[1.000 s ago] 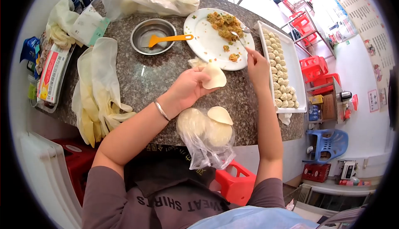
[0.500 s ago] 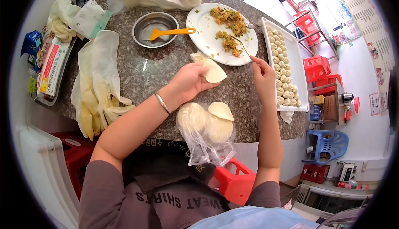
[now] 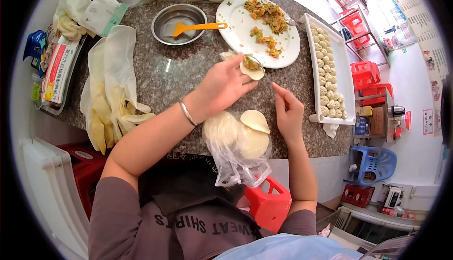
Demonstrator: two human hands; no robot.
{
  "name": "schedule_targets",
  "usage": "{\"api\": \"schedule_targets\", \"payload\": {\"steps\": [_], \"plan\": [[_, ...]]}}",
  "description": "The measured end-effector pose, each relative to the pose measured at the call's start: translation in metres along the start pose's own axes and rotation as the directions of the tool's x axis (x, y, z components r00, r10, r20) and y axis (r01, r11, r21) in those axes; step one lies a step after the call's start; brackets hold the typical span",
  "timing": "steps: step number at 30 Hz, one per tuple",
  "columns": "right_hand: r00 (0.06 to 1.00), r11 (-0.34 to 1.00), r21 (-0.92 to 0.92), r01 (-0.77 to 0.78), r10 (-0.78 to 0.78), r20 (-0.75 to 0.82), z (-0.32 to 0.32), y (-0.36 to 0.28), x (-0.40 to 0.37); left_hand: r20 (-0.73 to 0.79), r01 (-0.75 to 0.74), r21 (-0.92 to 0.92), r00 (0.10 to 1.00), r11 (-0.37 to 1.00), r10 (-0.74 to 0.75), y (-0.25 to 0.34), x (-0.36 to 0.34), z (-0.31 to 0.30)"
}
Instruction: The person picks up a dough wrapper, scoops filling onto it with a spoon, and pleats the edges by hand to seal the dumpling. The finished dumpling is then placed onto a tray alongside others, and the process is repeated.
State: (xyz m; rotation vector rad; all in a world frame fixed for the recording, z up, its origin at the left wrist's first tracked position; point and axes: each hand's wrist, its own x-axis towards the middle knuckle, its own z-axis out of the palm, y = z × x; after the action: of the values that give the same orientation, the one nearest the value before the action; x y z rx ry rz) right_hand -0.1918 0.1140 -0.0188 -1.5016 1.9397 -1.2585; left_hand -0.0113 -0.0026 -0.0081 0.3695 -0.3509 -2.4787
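Note:
My left hand (image 3: 222, 86) holds a round dumpling wrapper (image 3: 255, 74) on its fingers, over the stone tabletop. Chopped filling (image 3: 250, 63) lies on the wrapper, with the bowl of a spoon (image 3: 257, 62) at it. The thin spoon handle runs down to the pinched fingers of my right hand (image 3: 289, 111). Just beyond is a white oval plate (image 3: 232, 31) with more filling (image 3: 270, 17). Nearer my body, stacked wrappers (image 3: 251, 143) sit in a clear plastic bag (image 3: 234, 173), and a single wrapper (image 3: 255, 120) lies on top.
A white tray (image 3: 346, 71) of pleated dumplings (image 3: 325, 66) stands at the right. A metal bowl (image 3: 160, 22) holds an orange-handled scraper (image 3: 200, 26). Pale gloves (image 3: 112, 90) and a boxed package (image 3: 57, 74) are at the left. A red stool (image 3: 273, 208) stands below the table edge.
My right hand has moved the spoon from the plate to the wrapper in my left hand, bringing filling onto it. Some filling has left the plate's near heap. The whole view has shifted slightly.

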Motion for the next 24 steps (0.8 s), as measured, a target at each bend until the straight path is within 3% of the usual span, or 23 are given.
{"api": "schedule_targets", "payload": {"steps": [2, 4, 6, 10, 14, 18, 20, 22, 24], "plan": [[0.991, 0.987, -0.085, 0.137, -0.136, 0.020, -0.002, -0.006, -0.006, 0.037, -0.092, -0.071, 0.995, 0.993, 0.095, -0.001, 0.003, -0.001], [0.987, 0.982, -0.095, 0.163, -0.163, 0.011, -0.008, -0.007, -0.006, 0.039, -0.101, -0.046, 0.994, 0.994, 0.103, 0.000, 0.005, -0.003], [0.999, 0.999, 0.046, -0.010, 0.012, -0.039, -0.014, -0.007, -0.002, -0.003, -0.091, 0.017, 0.996, 0.996, 0.091, 0.000, 0.005, -0.004], [0.997, 0.995, 0.066, -0.071, 0.073, -0.019, -0.014, 0.007, 0.036, 0.007, -0.084, 0.028, 0.996, 0.996, 0.084, 0.002, 0.004, -0.001], [0.999, 0.998, 0.031, -0.046, 0.046, -0.018, 0.002, 0.005, 0.070, -0.010, -0.059, 0.001, 0.998, 0.998, 0.059, 0.007, 0.002, 0.000], [1.000, 0.996, -0.085, -0.016, 0.016, 0.002, 0.015, -0.005, 0.076, 0.038, -0.005, -0.078, 0.999, 0.997, 0.008, 0.009, 0.005, -0.008], [1.000, 0.975, -0.220, 0.029, -0.029, 0.004, 0.012, -0.011, 0.064, -0.006, -0.035, -0.049, 0.999, 0.998, 0.035, 0.009, 0.003, -0.004], [0.998, 0.977, -0.211, 0.019, -0.007, 0.056, 0.004, -0.013, 0.045, -0.052, -0.067, -0.029, 0.996, 0.997, 0.066, 0.008, 0.002, -0.001], [0.994, 0.996, -0.047, -0.081, 0.084, 0.070, -0.004, -0.016, 0.021, -0.043, -0.078, -0.038, 0.996, 0.996, 0.077, 0.007, 0.001, -0.001]]}}
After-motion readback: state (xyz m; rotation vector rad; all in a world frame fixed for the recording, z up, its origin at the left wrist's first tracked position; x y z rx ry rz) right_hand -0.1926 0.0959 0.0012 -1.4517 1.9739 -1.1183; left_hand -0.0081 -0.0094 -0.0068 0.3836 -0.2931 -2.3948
